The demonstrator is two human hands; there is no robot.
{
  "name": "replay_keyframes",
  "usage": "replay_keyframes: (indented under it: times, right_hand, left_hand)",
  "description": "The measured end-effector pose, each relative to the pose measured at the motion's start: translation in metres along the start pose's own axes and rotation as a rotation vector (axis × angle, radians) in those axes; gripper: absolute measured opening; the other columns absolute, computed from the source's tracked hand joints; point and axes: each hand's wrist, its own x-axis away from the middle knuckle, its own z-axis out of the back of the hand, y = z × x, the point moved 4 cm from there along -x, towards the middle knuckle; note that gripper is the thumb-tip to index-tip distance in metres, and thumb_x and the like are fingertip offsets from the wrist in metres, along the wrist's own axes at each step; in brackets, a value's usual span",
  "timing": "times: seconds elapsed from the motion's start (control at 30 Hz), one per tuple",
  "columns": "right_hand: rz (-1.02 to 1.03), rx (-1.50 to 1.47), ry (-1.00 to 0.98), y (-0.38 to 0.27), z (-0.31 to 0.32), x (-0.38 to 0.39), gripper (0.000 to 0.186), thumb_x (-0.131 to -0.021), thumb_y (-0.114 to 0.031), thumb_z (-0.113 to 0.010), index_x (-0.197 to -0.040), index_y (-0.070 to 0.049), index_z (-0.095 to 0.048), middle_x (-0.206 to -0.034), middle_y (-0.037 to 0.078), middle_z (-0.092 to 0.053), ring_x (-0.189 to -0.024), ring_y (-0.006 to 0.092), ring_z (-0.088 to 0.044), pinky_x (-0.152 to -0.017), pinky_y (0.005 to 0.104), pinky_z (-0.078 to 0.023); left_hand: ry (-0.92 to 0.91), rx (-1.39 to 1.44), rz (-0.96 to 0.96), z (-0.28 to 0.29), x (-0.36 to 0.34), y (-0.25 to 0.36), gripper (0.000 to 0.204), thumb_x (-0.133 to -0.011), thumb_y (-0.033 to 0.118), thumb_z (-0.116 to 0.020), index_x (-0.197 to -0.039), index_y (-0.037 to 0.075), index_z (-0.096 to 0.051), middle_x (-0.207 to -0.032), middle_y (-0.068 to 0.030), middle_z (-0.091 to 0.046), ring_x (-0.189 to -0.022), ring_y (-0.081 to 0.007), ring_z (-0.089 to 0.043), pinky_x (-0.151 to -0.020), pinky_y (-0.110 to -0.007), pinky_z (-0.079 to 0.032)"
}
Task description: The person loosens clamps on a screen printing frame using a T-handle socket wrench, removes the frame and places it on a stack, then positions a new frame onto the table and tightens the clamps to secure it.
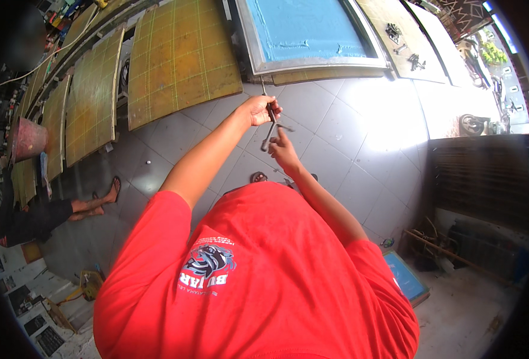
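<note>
A grey metal Y-shaped wrench [269, 135] is held in front of my body. My left hand [257, 111] is closed round its long shaft, just above the fork. From there the thin shaft points away toward the near edge of a metal-framed panel with a light blue face [308, 31]; whether its tip touches that edge, I cannot tell. Just below the fork is my right hand [285, 154]. Its index finger is stretched up against one of the short arms, and the other fingers are partly curled, with no grip visible.
Yellow-brown boards with grid lines [180, 57] stand to the left. Loose metal parts [417, 61] lie on a board at the right. Grey tiles [336, 143] cover the floor. Another person's legs [94, 206] stretch out at the left, near a reddish bucket [28, 139].
</note>
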Motion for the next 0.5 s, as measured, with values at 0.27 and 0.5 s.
replay_keyframes:
  times: [0.27, 0.5]
  right_hand:
    - [0.287, 0.061, -0.273, -0.06, -0.021, 0.042, 0.07, -0.082, 0.001, -0.044, -0.144, -0.014, -0.013, -0.101, 0.005, -0.053, -0.07, 0.0072, -0.045, -0.064, 0.0208, -0.041]
    - [-0.107, 0.28, -0.324, -0.015, -0.028, 0.019, 0.065, -0.085, -0.005, -0.047, -0.143, -0.013, -0.02, -0.105, 0.002, -0.054, -0.079, 0.0087, -0.051, -0.069, 0.0226, -0.044]
  left_hand:
    - [-0.028, 0.186, -0.02, -0.004, -0.006, -0.002, 0.016, -0.092, 0.013, -0.045, -0.079, 0.004, -0.047, -0.064, -0.0034, -0.047, -0.064, -0.0171, -0.05, -0.075, -0.039, -0.049]
    - [0.007, 0.166, -0.043, -0.004, -0.008, 0.003, 0.018, -0.092, 0.013, -0.045, -0.076, 0.006, -0.046, -0.06, -0.0026, -0.046, -0.061, -0.0168, -0.048, -0.073, -0.037, -0.048]
